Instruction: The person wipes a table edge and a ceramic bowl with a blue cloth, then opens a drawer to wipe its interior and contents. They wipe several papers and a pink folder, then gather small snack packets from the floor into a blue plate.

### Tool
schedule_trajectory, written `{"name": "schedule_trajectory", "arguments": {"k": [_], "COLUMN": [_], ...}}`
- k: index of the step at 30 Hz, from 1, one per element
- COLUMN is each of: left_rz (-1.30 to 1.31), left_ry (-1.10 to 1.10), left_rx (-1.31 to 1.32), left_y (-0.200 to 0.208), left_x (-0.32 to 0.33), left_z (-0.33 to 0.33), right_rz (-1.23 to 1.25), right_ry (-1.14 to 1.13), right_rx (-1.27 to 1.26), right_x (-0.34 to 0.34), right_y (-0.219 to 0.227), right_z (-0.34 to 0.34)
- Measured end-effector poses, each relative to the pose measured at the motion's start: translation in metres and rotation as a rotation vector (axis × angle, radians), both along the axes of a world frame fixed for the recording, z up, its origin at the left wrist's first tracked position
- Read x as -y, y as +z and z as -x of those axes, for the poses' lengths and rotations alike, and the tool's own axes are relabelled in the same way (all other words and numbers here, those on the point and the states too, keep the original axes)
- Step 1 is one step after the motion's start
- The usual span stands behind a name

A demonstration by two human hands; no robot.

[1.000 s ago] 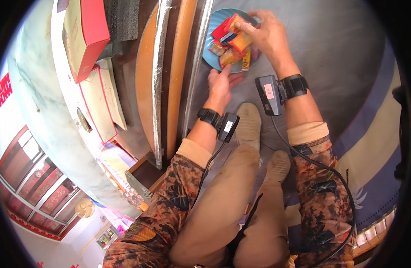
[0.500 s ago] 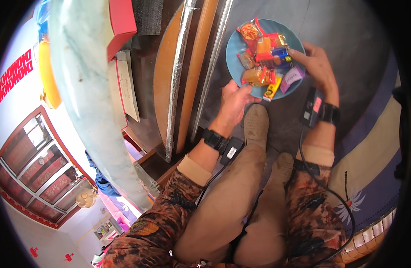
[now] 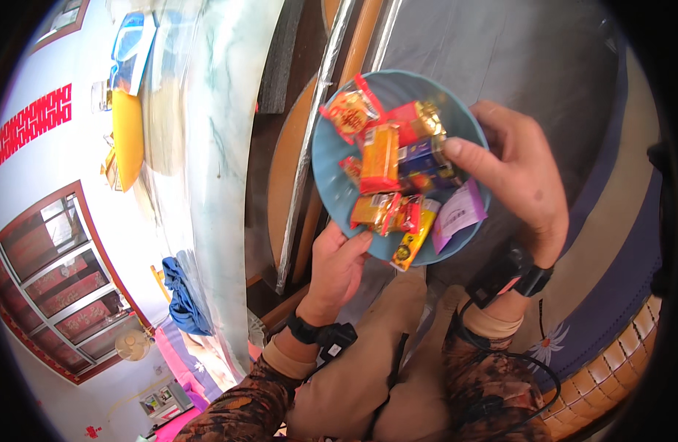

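Both hands hold a light-blue plate (image 3: 329, 180) with a raised rim. My left hand (image 3: 337, 269) grips its near left edge, thumb on top. My right hand (image 3: 523, 166) clasps the right side, its thumb reaching over the rim beside a dark blue packet (image 3: 425, 157) and its other fingers partly hidden. Wrapped snacks lie heaped in the plate: a red packet (image 3: 350, 114) at the far left, an orange one (image 3: 381, 158) in the middle, amber ones (image 3: 374, 212) near my left thumb. A yellow packet (image 3: 414, 236) and a purple packet (image 3: 458, 215) rest along the near rim.
To the left stands a marble-patterned table (image 3: 221, 162), with a yellow container (image 3: 127, 140) at its far side. Wooden and silver-edged boards (image 3: 361, 40) stand beside it. Grey floor (image 3: 552, 81) lies beyond the plate. A purple and beige flowered cloth (image 3: 574, 295) is at the right.
The plate has come closer and shifted left towards the table, carried by both hands. My view has turned left, bringing in more of the tabletop.
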State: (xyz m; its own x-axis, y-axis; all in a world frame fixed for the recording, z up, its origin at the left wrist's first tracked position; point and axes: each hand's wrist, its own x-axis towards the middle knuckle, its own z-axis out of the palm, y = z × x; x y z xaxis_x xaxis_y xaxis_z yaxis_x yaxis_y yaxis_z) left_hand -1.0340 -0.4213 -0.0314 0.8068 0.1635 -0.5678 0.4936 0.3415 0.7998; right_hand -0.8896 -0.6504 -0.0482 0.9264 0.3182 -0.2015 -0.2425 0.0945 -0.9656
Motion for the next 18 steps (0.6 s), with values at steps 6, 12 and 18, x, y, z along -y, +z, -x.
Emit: {"name": "schedule_trajectory", "arguments": {"k": [6,12,18], "left_rz": [-0.068,-0.217,-0.165], "left_ry": [0.143,0.285,0.431], "left_rx": [0.128,0.134,0.173], "left_y": [0.018,0.022,0.017], "left_x": [-0.02,-0.044,-0.067], "left_z": [0.013,0.028,0.04], "right_rz": [0.029,-0.137,-0.286], "right_ry": [0.028,0.097,0.224], "right_rx": [0.075,0.132,0.104], "right_x": [-0.042,-0.086,-0.114], "right_y": [0.012,0.008,0.004], "right_z": [0.005,0.007,0.015]}}
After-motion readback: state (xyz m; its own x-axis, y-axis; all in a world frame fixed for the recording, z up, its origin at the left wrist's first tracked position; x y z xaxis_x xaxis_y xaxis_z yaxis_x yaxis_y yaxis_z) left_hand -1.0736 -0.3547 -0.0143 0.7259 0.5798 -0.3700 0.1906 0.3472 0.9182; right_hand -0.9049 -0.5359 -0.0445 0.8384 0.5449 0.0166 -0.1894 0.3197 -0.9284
